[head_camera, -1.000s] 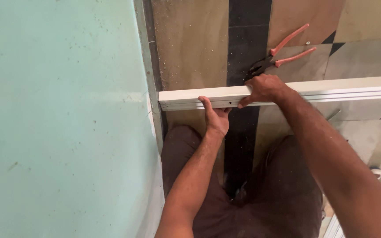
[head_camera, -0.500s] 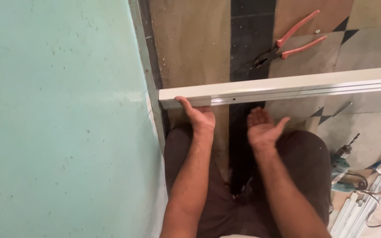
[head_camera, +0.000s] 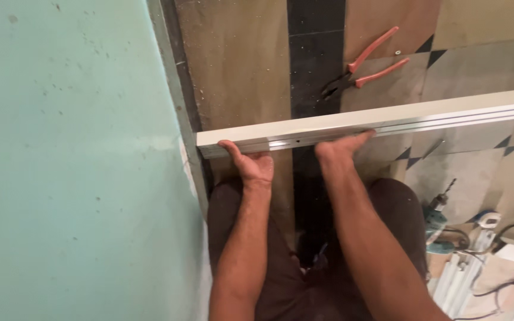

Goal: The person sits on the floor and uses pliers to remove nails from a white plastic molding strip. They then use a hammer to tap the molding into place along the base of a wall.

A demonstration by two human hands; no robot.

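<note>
One long white metal track (head_camera: 423, 116), smooth and grooved, runs level from the green wall (head_camera: 72, 166). Two hands hold it from below: the left hand (head_camera: 254, 163) with fingers curled against its underside, the right hand (head_camera: 340, 147) with fingers pressed together along it. Beyond the fingertips lies one pair of red-handled pliers (head_camera: 364, 65).

Pliers (head_camera: 361, 65) lie on the floor (head_camera: 239, 65) beyond the rail (head_camera: 447, 113).
</note>
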